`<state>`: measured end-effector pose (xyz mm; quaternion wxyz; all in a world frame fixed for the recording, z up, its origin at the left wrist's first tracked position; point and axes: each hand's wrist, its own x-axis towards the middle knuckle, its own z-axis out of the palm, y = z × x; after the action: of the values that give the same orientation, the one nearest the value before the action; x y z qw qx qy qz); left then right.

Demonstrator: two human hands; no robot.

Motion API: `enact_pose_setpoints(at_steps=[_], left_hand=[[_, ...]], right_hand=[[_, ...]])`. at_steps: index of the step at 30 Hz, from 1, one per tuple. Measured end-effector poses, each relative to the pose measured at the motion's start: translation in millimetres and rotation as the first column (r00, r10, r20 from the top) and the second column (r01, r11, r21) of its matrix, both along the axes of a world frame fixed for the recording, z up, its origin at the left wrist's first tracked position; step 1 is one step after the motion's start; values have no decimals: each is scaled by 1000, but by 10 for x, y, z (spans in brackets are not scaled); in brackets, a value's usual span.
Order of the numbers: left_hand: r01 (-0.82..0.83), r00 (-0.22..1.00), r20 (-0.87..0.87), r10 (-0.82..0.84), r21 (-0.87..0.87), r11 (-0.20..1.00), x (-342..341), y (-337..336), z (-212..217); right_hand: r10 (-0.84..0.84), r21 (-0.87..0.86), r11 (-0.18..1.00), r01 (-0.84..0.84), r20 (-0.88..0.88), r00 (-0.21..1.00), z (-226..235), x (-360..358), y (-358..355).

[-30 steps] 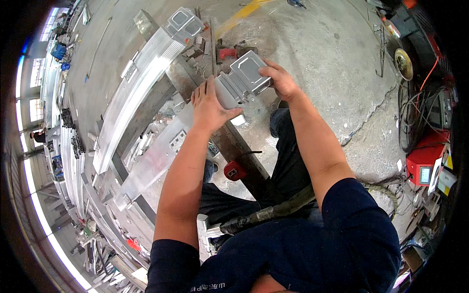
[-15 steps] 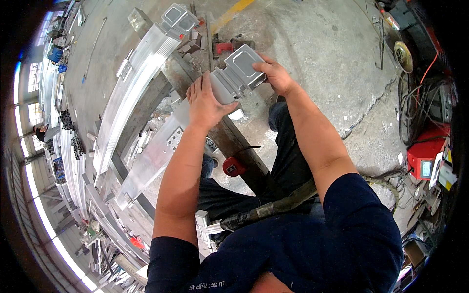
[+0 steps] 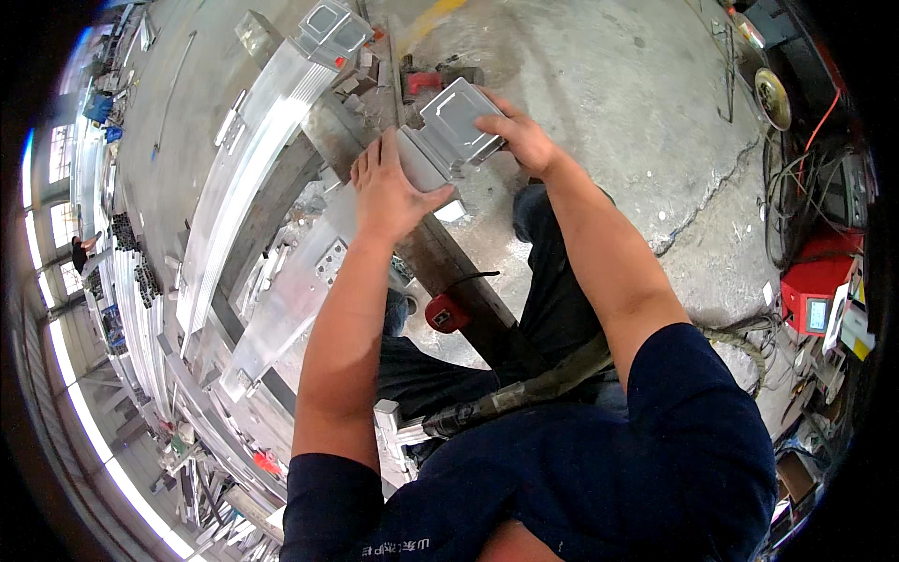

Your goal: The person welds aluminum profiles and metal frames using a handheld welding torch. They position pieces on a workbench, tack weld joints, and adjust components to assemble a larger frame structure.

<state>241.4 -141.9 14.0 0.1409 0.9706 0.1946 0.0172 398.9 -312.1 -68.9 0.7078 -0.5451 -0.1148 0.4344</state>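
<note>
Both hands grip one grey stamped metal plate (image 3: 452, 126), held up in front of me over the concrete floor. My left hand (image 3: 389, 187) clasps its near left edge with the fingers spread over the metal. On the far right edge my right hand (image 3: 518, 138) closes over the plate's rim. The plate has a raised rectangular panel and bent flanges. Under it runs a dark steel beam (image 3: 459, 272). A similar grey plate (image 3: 332, 28) lies at the far end of a long aluminium profile (image 3: 253, 159).
Long aluminium profiles and brackets (image 3: 281, 309) fill the left side. A red tool (image 3: 446, 313) rests on the beam and a thick hose (image 3: 524, 389) crosses my lap. A red welding machine (image 3: 819, 290) with cables stands at right. A distant person (image 3: 82, 249) is at far left.
Both hands have lifted the plate up and away from me, toward the far end of the beam. The grip on it is unchanged.
</note>
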Motion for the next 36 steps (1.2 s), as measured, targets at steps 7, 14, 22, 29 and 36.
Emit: enact_pose_setpoints(at_steps=[7, 14, 22, 29, 36], left_hand=[[-31, 999, -33, 32, 34, 999, 60, -69, 51], [-38, 997, -61, 41, 48, 998, 103, -95, 84], [-61, 994, -92, 64, 38, 997, 97, -72, 74], [-58, 995, -77, 58, -7, 998, 121, -41, 102], [-47, 998, -42, 47, -15, 999, 112, -21, 69]], right_hand=[[-5, -20, 1000, 6, 34, 999, 28, -37, -6], [-21, -11, 1000, 21, 57, 998, 26, -39, 15], [5, -18, 1000, -3, 67, 998, -92, 5, -4], [11, 6, 1000, -11, 46, 999, -35, -2, -9], [-23, 36, 999, 23, -13, 1000, 54, -69, -4]])
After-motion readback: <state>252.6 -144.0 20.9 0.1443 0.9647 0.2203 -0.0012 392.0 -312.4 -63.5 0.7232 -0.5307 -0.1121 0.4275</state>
